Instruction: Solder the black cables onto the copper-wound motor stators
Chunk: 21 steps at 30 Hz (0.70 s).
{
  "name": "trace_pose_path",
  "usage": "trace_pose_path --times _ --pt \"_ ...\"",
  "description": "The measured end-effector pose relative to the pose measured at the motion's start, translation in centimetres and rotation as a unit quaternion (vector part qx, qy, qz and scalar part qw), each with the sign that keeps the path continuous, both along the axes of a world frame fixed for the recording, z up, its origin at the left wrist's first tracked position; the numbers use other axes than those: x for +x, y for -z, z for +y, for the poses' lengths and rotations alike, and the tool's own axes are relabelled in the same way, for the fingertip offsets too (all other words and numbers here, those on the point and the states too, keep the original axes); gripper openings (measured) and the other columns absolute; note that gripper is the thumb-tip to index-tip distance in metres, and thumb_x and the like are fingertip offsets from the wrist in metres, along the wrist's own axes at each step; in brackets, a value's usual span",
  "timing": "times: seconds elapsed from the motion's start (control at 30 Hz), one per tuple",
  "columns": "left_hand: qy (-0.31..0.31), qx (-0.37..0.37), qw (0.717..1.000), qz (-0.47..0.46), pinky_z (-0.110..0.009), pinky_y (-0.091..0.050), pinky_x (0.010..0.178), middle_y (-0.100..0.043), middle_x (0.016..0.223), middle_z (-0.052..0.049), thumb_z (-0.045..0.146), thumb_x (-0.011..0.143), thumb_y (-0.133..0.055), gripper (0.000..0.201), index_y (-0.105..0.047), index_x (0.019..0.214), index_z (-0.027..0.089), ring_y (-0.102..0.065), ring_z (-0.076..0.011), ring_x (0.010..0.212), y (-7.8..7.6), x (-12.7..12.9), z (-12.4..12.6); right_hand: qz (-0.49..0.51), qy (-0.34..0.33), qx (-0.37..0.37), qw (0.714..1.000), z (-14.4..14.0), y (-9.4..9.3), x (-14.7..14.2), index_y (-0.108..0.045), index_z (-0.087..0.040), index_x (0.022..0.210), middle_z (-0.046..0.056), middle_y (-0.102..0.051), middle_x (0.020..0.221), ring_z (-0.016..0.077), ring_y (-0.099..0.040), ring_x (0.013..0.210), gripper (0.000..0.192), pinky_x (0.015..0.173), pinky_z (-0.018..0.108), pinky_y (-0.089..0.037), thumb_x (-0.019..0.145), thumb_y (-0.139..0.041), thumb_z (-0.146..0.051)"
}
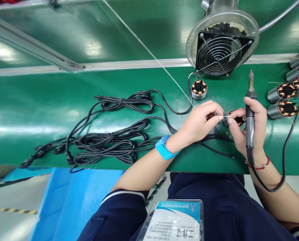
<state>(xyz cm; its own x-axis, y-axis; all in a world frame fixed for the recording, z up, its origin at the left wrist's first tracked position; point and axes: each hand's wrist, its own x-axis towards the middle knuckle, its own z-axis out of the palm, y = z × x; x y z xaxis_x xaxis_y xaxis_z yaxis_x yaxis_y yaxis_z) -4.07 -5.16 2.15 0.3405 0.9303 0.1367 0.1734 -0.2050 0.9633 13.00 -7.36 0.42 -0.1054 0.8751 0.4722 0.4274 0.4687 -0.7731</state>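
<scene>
My left hand [202, 122], with a blue wristband, pinches a thin wire [225, 117] between thumb and forefinger. From the other side, my right hand [259, 129] brings its thumb and a fingertip to the same wire. A soldering iron [250, 125] is also held in my right hand, tip pointing up and away from the wire. Just behind the fingertips lies a motor stator [225, 123] with copper windings, partly covered by my fingers. Another stator [199, 89], joined to a black cable, stands beyond my left hand.
Coiled black power cords [114, 142] cover the left of the green bench [51, 90], their cut ends running under my left forearm. A fume extractor fan [218, 55] hangs at the back. Several stators [277, 109] sit on the right, near the iron's cord [287, 144].
</scene>
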Motion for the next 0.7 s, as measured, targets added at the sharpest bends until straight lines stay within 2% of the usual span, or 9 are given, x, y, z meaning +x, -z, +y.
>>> trace_pose_path --times 0.07,0.13,0.27,0.37,0.53,0.7 --pt "0.022 0.059 0.997 0.042 -0.026 -0.044 0.075 -0.062 0.086 -0.004 0.013 0.086 -0.053 0.011 -0.057 0.075 0.016 -0.056 -0.0128 0.084 -0.2 -0.2 -0.1 0.012 -0.011 -0.005 1.000 0.1 0.0 0.0 -0.041 -0.030 0.136 -0.001 -0.062 0.087 0.0180 -0.063 0.080 0.057 0.076 0.036 -0.053 0.084 -0.065 -0.022" --pt "0.023 0.074 0.995 0.070 -0.025 -0.043 0.072 -0.061 0.084 -0.003 0.010 0.085 -0.052 0.012 -0.056 0.075 0.016 -0.054 -0.0122 0.080 -0.3 -0.2 -0.1 0.011 -0.022 -0.011 1.000 0.1 0.0 0.1 -0.041 -0.030 0.136 -0.001 -0.063 0.085 0.0176 -0.063 0.079 0.057 0.072 0.034 -0.054 0.085 -0.065 -0.022" --pt "-0.020 0.024 0.997 0.077 -0.024 -0.037 0.061 -0.051 0.073 0.002 0.005 0.077 -0.052 0.013 -0.053 0.070 0.016 -0.045 -0.0086 0.063 -0.1 0.3 -0.1 -0.006 -0.021 -0.007 1.000 -0.1 0.3 0.8 -0.041 -0.029 0.137 0.001 -0.066 0.091 0.0196 -0.064 0.087 0.059 0.080 0.039 -0.053 0.084 -0.064 -0.020" --pt "-0.040 -0.012 0.996 0.076 -0.023 -0.035 0.061 -0.047 0.068 0.003 0.005 0.074 -0.053 0.014 -0.051 0.066 0.016 -0.043 -0.0082 0.062 0.0 0.6 -0.1 -0.047 -0.014 0.000 0.999 -0.2 0.6 1.2 -0.040 -0.030 0.138 0.002 -0.067 0.097 0.0230 -0.063 0.095 0.060 0.084 0.045 -0.051 0.084 -0.064 -0.022" --pt "-0.060 -0.041 0.994 0.076 -0.024 -0.035 0.060 -0.048 0.069 0.003 0.006 0.072 -0.052 0.013 -0.052 0.064 0.016 -0.042 -0.0083 0.062 0.0 0.7 0.0 -0.099 0.026 -0.002 0.995 0.5 0.5 0.6 -0.045 -0.031 0.133 -0.001 -0.066 0.084 0.0218 -0.061 0.080 0.051 0.083 0.046 -0.048 0.085 -0.062 -0.025" --pt "-0.067 -0.065 0.994 0.065 -0.024 -0.033 0.057 -0.048 0.069 0.003 0.008 0.071 -0.051 0.011 -0.053 0.064 0.016 -0.041 -0.0079 0.059 0.1 0.8 0.1 -0.122 0.052 0.011 0.991 0.8 0.7 0.2 -0.045 -0.030 0.133 0.000 -0.068 0.088 0.0229 -0.061 0.085 0.050 0.083 0.046 -0.048 0.085 -0.062 -0.028"
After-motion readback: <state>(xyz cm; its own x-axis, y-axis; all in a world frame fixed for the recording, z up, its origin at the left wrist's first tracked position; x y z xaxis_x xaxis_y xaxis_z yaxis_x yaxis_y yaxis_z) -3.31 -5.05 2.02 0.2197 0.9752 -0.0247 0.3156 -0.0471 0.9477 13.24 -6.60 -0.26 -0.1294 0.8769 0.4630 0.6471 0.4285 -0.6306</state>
